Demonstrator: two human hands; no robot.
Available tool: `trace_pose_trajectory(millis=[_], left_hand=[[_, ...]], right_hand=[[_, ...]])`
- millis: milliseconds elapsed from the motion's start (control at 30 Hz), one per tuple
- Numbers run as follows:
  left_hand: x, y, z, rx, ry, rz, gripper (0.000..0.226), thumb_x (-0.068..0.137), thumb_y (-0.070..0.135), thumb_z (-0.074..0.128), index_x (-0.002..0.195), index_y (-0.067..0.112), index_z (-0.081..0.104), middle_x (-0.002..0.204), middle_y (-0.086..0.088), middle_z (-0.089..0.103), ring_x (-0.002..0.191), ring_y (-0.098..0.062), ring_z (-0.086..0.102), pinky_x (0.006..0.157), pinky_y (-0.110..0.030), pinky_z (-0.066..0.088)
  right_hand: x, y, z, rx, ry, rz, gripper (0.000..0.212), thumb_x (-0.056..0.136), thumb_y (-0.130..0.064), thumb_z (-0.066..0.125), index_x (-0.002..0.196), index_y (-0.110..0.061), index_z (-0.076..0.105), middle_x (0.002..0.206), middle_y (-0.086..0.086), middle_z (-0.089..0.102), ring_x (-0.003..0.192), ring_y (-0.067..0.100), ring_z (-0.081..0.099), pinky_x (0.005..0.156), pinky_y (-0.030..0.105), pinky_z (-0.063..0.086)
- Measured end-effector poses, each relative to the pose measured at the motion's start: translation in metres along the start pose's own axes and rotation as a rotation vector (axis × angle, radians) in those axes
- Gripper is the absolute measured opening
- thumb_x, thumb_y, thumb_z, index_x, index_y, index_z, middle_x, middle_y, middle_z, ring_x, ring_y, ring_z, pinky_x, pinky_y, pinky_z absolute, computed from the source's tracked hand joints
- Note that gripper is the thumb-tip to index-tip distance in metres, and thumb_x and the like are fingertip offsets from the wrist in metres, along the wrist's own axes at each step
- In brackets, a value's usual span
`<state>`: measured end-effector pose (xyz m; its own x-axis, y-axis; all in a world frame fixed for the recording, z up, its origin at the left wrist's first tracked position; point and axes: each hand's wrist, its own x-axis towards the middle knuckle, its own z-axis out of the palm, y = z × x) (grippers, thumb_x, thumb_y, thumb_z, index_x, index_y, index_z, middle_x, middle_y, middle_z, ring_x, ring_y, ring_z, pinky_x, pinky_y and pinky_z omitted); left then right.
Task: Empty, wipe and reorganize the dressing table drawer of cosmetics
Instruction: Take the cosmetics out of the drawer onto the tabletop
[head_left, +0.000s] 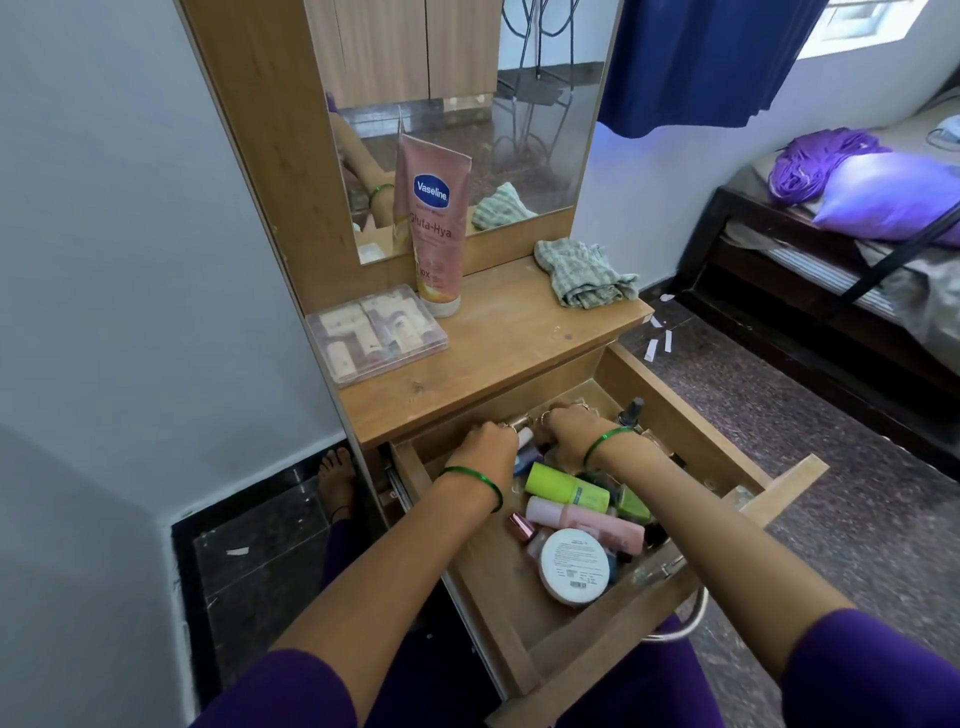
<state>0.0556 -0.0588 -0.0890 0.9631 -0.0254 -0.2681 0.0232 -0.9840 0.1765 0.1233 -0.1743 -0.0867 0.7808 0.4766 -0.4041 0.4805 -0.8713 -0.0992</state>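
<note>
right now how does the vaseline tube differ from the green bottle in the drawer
The Vaseline tube stands upright, cap down, on the tabletop; the green bottle lies on its side in the open drawer. The tube is pink and looks larger; the bottle is lime green. Neither is in a hand.

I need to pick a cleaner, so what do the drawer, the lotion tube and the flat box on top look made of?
Drawer: looks like wood-grain laminate board, matte; printed grain, square edges.
Lotion tube: soft plastic, slight sheen; crimped top.
Flat box: clear hard plastic, glossy; contents show through.
</note>
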Motion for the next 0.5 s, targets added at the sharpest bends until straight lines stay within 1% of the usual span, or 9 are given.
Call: trace_pose_trajectory(millis=[67, 100, 133, 200, 267, 300, 367, 433, 500], left_hand=[[0.000, -0.002, 0.002, -0.011, 0.000, -0.033, 0.033, 0.092, 0.001, 0.047, 0.125, -0.001, 0.049, 0.125, -0.021, 0.053, 0.115, -0.036, 0.053, 0.091, -0.038, 0.045], [-0.001, -0.003, 0.003, -0.018, 0.006, -0.043, 0.033, 0.091, 0.000, 0.047, 0.124, -0.001, 0.050, 0.125, -0.021, 0.053, 0.115, -0.035, 0.054, 0.091, -0.038, 0.045], [-0.003, -0.003, 0.004, -0.025, 0.015, -0.051, 0.032, 0.091, -0.001, 0.046, 0.123, -0.001, 0.050, 0.125, -0.021, 0.053, 0.115, -0.035, 0.054, 0.091, -0.038, 0.045], [-0.005, -0.003, 0.007, -0.043, 0.036, -0.063, 0.031, 0.092, -0.002, 0.044, 0.122, 0.000, 0.052, 0.125, -0.020, 0.053, 0.115, -0.035, 0.054, 0.091, -0.039, 0.046], [-0.006, -0.002, 0.007, -0.055, 0.055, -0.075, 0.030, 0.093, 0.000, 0.044, 0.122, 0.001, 0.053, 0.124, -0.020, 0.054, 0.114, -0.035, 0.054, 0.090, -0.039, 0.046], [-0.007, -0.001, 0.006, -0.061, 0.062, -0.082, 0.030, 0.094, 0.001, 0.043, 0.122, 0.002, 0.053, 0.124, -0.019, 0.054, 0.114, -0.035, 0.054, 0.089, -0.039, 0.046], [-0.009, 0.000, 0.004, -0.087, 0.067, -0.090, 0.030, 0.096, 0.004, 0.042, 0.123, 0.004, 0.053, 0.123, -0.020, 0.054, 0.114, -0.036, 0.054, 0.089, -0.040, 0.046], [-0.011, 0.000, 0.001, -0.124, 0.094, -0.107, 0.026, 0.096, 0.008, 0.043, 0.119, 0.003, 0.054, 0.121, -0.019, 0.055, 0.113, -0.036, 0.054, 0.087, -0.040, 0.046], [-0.014, -0.002, -0.002, -0.211, 0.140, -0.131, 0.020, 0.094, 0.010, 0.048, 0.111, 0.004, 0.057, 0.115, -0.018, 0.058, 0.108, -0.036, 0.057, 0.086, -0.041, 0.048]], right_hand=[[-0.002, 0.005, -0.002, 0.050, 0.056, -0.031, 0.025, 0.084, -0.021, 0.063, 0.103, -0.006, 0.063, 0.109, 0.014, 0.063, 0.104, 0.030, 0.059, 0.084, 0.031, 0.049], [-0.005, 0.007, -0.002, 0.072, 0.086, -0.045, 0.022, 0.083, -0.020, 0.064, 0.099, -0.005, 0.063, 0.105, 0.014, 0.064, 0.101, 0.029, 0.060, 0.080, 0.030, 0.047], [-0.008, 0.010, -0.003, 0.090, 0.115, -0.060, 0.019, 0.084, -0.021, 0.064, 0.096, -0.006, 0.063, 0.103, 0.013, 0.064, 0.099, 0.028, 0.059, 0.078, 0.029, 0.045], [-0.012, 0.016, -0.001, 0.134, 0.163, -0.086, 0.016, 0.084, -0.024, 0.065, 0.090, -0.010, 0.059, 0.099, 0.013, 0.063, 0.096, 0.028, 0.058, 0.079, 0.033, 0.047], [-0.017, 0.021, -0.001, 0.194, 0.201, -0.102, 0.020, 0.084, -0.026, 0.066, 0.083, -0.011, 0.053, 0.093, 0.010, 0.061, 0.087, 0.026, 0.058, 0.075, 0.035, 0.048], [-0.020, 0.022, -0.002, 0.235, 0.224, -0.116, 0.021, 0.084, -0.027, 0.067, 0.084, -0.010, 0.054, 0.090, 0.007, 0.061, 0.084, 0.023, 0.057, 0.073, 0.034, 0.048], [-0.028, 0.024, -0.008, 0.338, 0.271, -0.156, 0.017, 0.084, -0.025, 0.068, 0.090, -0.011, 0.061, 0.086, 0.002, 0.062, 0.079, 0.017, 0.058, 0.071, 0.029, 0.048], [-0.039, 0.025, -0.018, 0.436, 0.309, -0.182, 0.011, 0.086, -0.022, 0.066, 0.090, -0.012, 0.062, 0.082, -0.002, 0.064, 0.072, 0.009, 0.060, 0.067, 0.021, 0.047], [-0.049, 0.025, -0.029, 0.478, 0.327, -0.188, 0.011, 0.088, -0.022, 0.063, 0.090, -0.011, 0.062, 0.077, -0.007, 0.063, 0.060, -0.005, 0.057, 0.056, 0.010, 0.043]])
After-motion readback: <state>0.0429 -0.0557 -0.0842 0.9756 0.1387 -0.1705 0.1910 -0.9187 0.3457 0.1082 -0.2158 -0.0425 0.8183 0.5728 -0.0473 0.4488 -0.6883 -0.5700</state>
